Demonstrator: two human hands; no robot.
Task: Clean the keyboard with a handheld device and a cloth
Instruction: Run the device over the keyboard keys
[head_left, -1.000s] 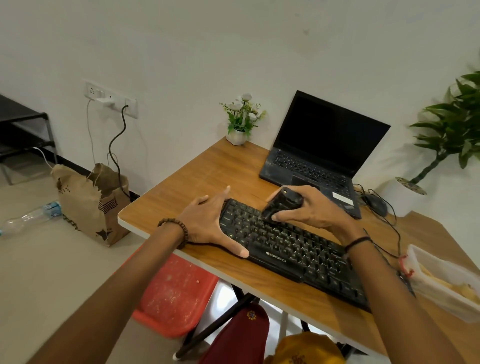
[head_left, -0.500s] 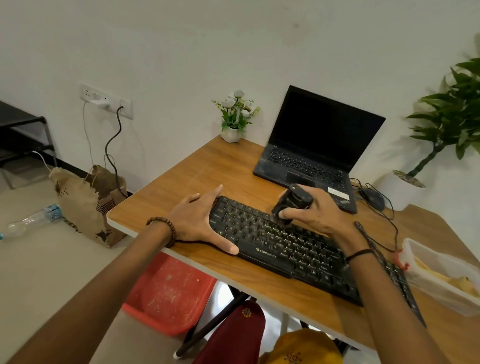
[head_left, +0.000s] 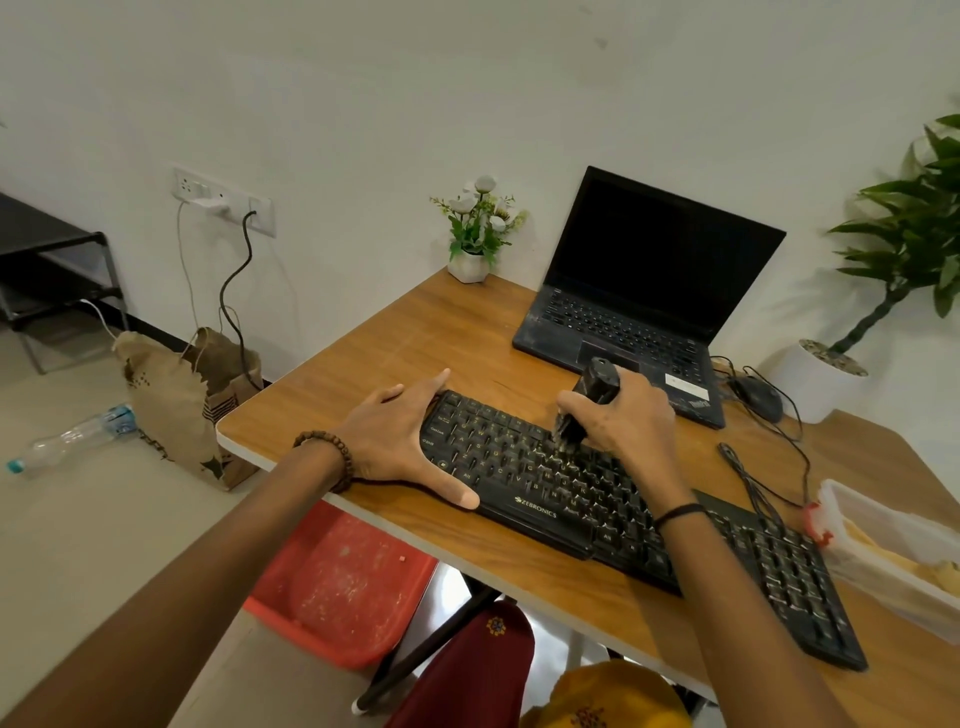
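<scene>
dusting looks partway, i judge: my right hand (head_left: 631, 423) curls round the small black handheld device (head_left: 597, 385), nozzle on the upper rows of the black plastic keyboard (head_left: 540, 501) just below the grip. my left hand (head_left: 395, 436), fingers straight, braces its left end. no cloth visible; wiping remains.

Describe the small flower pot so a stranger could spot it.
Find the wooden desk and look to its far corner, left of the open laptop. The small flower pot stands there: white, with pale blossoms, unlike the big leafy plant at right.
</scene>
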